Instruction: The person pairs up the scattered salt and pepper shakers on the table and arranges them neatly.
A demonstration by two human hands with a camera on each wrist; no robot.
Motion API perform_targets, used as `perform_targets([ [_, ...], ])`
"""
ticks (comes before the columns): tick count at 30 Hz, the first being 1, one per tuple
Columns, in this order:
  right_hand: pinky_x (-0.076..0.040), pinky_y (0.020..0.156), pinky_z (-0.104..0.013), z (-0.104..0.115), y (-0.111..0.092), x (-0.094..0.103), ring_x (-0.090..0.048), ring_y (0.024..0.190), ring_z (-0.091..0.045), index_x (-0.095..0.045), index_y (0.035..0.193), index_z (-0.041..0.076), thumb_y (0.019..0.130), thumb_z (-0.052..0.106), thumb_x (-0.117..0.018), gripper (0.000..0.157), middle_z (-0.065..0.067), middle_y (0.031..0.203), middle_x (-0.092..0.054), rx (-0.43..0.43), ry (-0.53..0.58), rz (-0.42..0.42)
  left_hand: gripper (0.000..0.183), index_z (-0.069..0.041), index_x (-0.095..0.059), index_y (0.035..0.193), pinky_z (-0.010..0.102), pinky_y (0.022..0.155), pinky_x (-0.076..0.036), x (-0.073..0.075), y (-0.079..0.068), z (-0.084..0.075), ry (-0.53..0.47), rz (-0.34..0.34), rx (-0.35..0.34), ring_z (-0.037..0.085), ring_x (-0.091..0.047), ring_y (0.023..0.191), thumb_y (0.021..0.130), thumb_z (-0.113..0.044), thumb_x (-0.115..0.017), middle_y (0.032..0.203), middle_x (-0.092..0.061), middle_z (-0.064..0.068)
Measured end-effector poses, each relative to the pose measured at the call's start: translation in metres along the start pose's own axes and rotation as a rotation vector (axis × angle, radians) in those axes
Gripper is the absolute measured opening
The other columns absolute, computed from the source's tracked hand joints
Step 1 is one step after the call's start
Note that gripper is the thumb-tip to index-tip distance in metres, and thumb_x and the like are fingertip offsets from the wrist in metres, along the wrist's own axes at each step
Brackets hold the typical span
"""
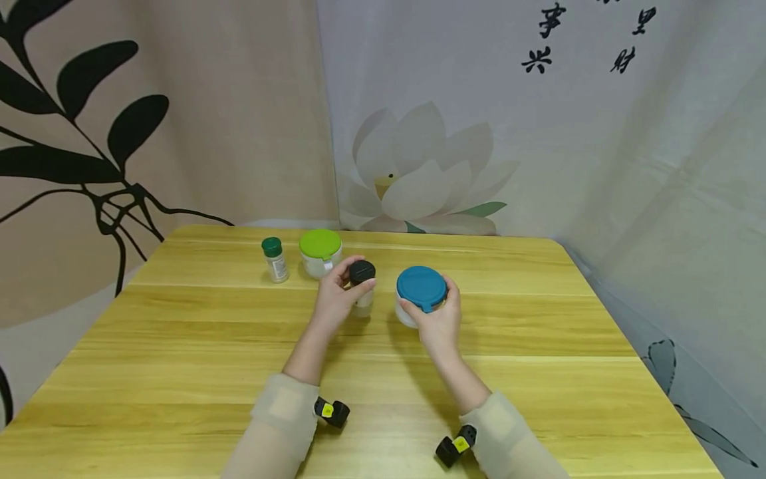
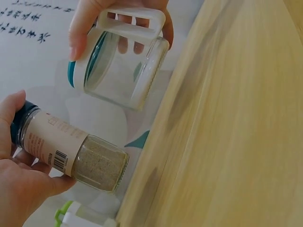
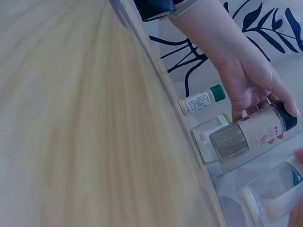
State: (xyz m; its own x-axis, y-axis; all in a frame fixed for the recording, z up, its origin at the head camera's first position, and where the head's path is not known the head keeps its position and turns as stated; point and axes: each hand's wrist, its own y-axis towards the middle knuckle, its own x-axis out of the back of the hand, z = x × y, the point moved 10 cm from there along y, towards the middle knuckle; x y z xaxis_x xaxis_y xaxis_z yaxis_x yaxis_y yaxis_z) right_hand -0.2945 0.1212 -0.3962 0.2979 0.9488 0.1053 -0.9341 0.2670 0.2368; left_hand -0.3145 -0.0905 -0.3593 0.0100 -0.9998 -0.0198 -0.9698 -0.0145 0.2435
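Note:
My left hand [image 1: 336,299] grips a glass spice bottle [image 2: 71,146] with a black cap, a pale printed label and a grey-brown powder inside. Its thumb and fingers wrap the upper part, just below the cap. To the right, my right hand [image 1: 441,324] holds a clear glass jar [image 2: 125,71] with a blue lid and a white handle. In the left wrist view the jar looks empty, and some fingers show through the glass. Both containers are upright over the table, side by side with a gap between them.
Behind the left hand stands a glass jar with a green lid [image 1: 320,243]. A small shaker bottle [image 1: 276,261] with a dark green cap is left of it. The wooden table [image 1: 179,372] ends at a printed curtain [image 1: 431,66] at the back.

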Motion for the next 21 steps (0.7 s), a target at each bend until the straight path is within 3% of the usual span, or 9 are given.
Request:
perform_targets([
  [2,-0.029,0.105,-0.052,-0.001,0.001,0.003,-0.04,0.127,-0.034,-0.033,0.141,0.001,0.071,0.018,-0.087,0.09,-0.017,0.139,-0.041,0.001,-0.001,-0.004,0.043,0.004,-0.057,0.124,0.028,0.085,-0.047,-0.004,-0.003,-0.007,-0.007,0.007,0.001,0.025,-0.057,0.104,0.084,0.001,-0.071,0.116,-0.061,0.022],
  [8,-0.028,0.106,-0.051,-0.004,0.002,0.012,-0.039,0.128,-0.034,-0.031,0.142,0.001,0.072,0.016,-0.086,0.09,-0.017,0.14,-0.04,-0.004,0.002,-0.022,0.042,0.004,-0.057,0.124,0.024,0.082,-0.048,-0.01,-0.002,-0.005,-0.041,0.016,0.005,0.022,-0.057,0.102,0.084,0.002,-0.071,0.116,-0.061,0.023],
  [15,-0.028,0.106,-0.049,-0.005,0.003,0.02,-0.04,0.127,-0.033,-0.033,0.141,0.001,0.071,0.016,-0.087,0.09,-0.017,0.139,-0.04,-0.004,-0.02,-0.042,0.043,0.003,-0.057,0.124,0.029,0.085,-0.047,-0.019,-0.002,-0.004,-0.017,0.023,0.026,0.026,-0.056,0.106,0.084,0.0,-0.072,0.117,-0.061,0.021],
  [21,-0.027,0.108,-0.048,-0.007,0.004,0.027,-0.039,0.128,-0.033,-0.031,0.142,0.001,0.072,0.015,-0.086,0.09,-0.018,0.14,-0.04,-0.008,-0.014,-0.051,0.047,-0.002,-0.057,0.128,0.034,0.088,-0.047,-0.027,0.008,0.023,-0.034,0.03,0.068,0.026,-0.056,0.109,0.084,-0.004,-0.074,0.12,-0.061,0.018],
])
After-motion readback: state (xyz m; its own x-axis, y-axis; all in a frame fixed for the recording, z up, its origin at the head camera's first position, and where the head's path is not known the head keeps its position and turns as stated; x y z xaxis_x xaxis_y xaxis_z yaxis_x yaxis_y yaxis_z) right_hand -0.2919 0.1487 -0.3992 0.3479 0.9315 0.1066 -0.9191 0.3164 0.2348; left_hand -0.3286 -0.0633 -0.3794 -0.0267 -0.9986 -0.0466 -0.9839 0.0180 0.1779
